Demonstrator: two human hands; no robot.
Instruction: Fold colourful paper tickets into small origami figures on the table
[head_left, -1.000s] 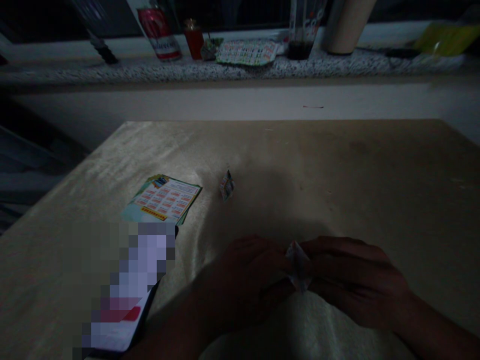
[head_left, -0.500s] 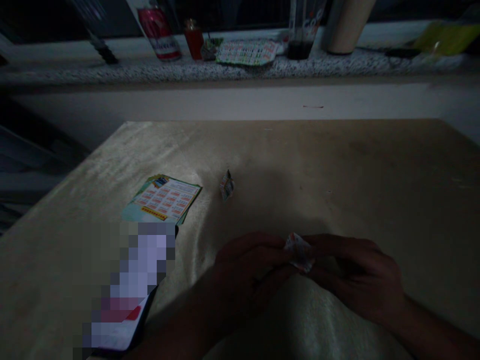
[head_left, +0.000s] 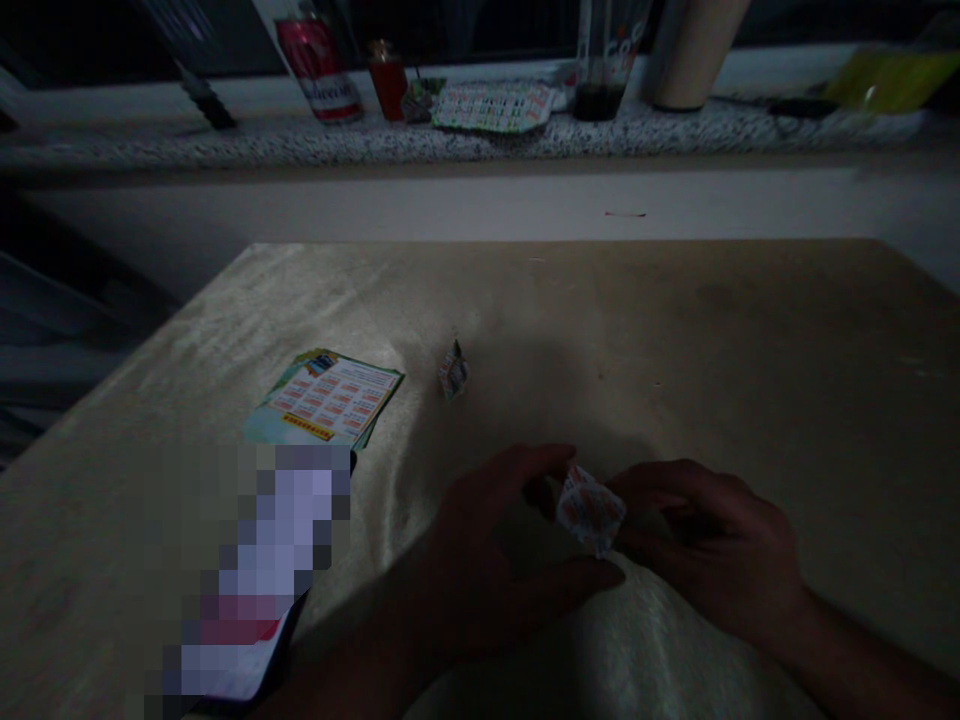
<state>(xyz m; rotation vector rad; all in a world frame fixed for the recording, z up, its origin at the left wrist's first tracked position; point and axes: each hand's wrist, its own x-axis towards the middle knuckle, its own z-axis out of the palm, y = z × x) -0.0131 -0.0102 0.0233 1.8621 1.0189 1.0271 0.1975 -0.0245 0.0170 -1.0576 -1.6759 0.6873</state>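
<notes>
A small folded paper piece [head_left: 591,512], pale with reddish print and roughly diamond-shaped, is pinched at its right edge by my right hand [head_left: 720,540]. My left hand [head_left: 495,550] is open around the paper's left side, its forefinger above and its thumb below, spread apart. One left fingertip lies close behind the paper; whether it touches is too dark to see. Farther off on the table, another small folded paper [head_left: 454,372] with printed sides stands by itself.
Left on the cloth-covered table [head_left: 735,330] lies a stack of printed cards [head_left: 334,395], with a phone [head_left: 259,590], its screen pixelated, nearer me. Along the granite sill [head_left: 262,145] stand a red can [head_left: 319,70], an orange-red bottle [head_left: 388,85], a glass [head_left: 600,95] and a beige cylinder [head_left: 694,60].
My left fingers have parted from a closed grip on the folded paper. The paper has turned to show a broader face and shifted slightly left, staying in my right hand.
</notes>
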